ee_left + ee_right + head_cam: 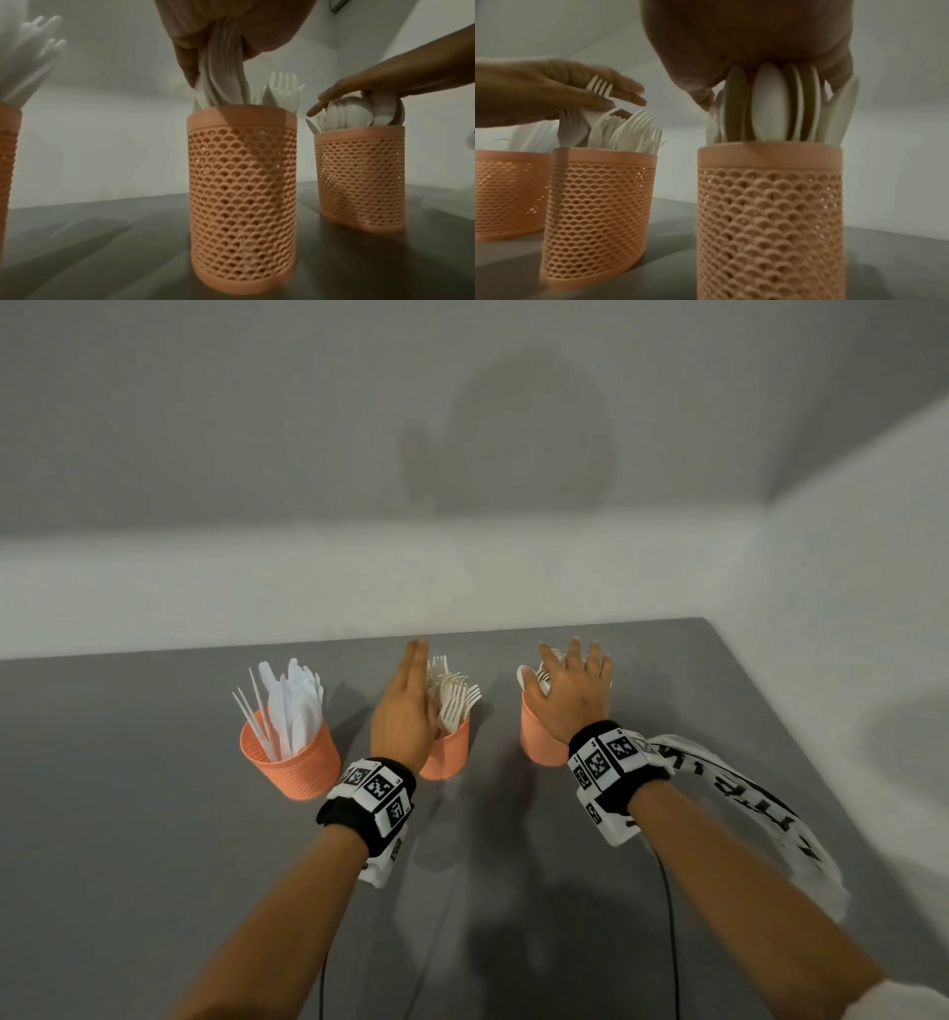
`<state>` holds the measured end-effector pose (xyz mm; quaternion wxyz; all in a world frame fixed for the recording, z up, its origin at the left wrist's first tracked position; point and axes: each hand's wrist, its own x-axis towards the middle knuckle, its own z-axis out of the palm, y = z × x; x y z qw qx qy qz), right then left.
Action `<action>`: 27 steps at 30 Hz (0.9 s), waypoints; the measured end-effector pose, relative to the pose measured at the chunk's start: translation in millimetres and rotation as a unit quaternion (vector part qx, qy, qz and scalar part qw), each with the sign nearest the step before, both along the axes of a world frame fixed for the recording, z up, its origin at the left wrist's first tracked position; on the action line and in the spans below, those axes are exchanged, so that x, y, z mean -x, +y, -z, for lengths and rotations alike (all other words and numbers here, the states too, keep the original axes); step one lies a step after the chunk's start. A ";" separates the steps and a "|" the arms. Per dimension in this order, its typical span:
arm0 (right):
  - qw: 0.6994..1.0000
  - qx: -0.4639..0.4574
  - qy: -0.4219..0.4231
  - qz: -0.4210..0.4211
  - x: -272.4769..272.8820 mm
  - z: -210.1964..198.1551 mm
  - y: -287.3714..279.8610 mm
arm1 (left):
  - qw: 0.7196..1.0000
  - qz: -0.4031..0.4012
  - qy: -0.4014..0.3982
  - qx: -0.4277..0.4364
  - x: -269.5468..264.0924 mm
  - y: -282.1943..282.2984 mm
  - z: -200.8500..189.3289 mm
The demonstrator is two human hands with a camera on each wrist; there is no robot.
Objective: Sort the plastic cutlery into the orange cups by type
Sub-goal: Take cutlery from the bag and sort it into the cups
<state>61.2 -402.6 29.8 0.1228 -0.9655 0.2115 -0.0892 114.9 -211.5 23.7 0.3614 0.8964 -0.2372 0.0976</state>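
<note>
Three orange mesh cups stand in a row on the grey table (154, 839). White knives fill the left cup (292, 762), forks (459, 698) the middle cup (449, 755), and spoons (770, 101) the right cup (539, 737). My left hand (408, 695) hovers edge-on over the middle cup with straight fingers; the fork tops stand between its thumb (186, 63) and palm. My right hand (577, 690) lies spread and flat on the spoon bowls, covering most of them in the head view.
A white wall (462, 567) runs close behind the cups, and the table's right edge (801, 726) slants near the spoon cup. Black cables (667, 916) trail from both wrists across the bare table in front.
</note>
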 end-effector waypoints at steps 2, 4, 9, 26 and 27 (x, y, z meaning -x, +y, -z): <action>1.000 0.004 0.009 0.001 -0.2 0.9 -0.7 | 0.999 0.006 -0.009 -0.038 -0.1 -2.2 0.3; 1.000 0.011 0.005 -0.002 0.2 1.2 -2.0 | 0.998 0.011 -0.020 -0.055 -0.7 -3.7 0.8; 0.999 0.023 0.025 -0.007 -0.2 -0.9 0.9 | 0.992 0.003 0.013 -0.122 -2.4 -10.6 -1.6; 0.994 -0.047 0.085 -0.043 21.5 -35.6 -1.8 | 0.992 -0.001 0.052 -0.119 15.8 -16.1 -40.3; 0.995 -0.044 0.078 -0.049 24.2 -40.0 -0.6 | 0.993 -0.002 0.039 -0.111 19.8 -12.8 -45.9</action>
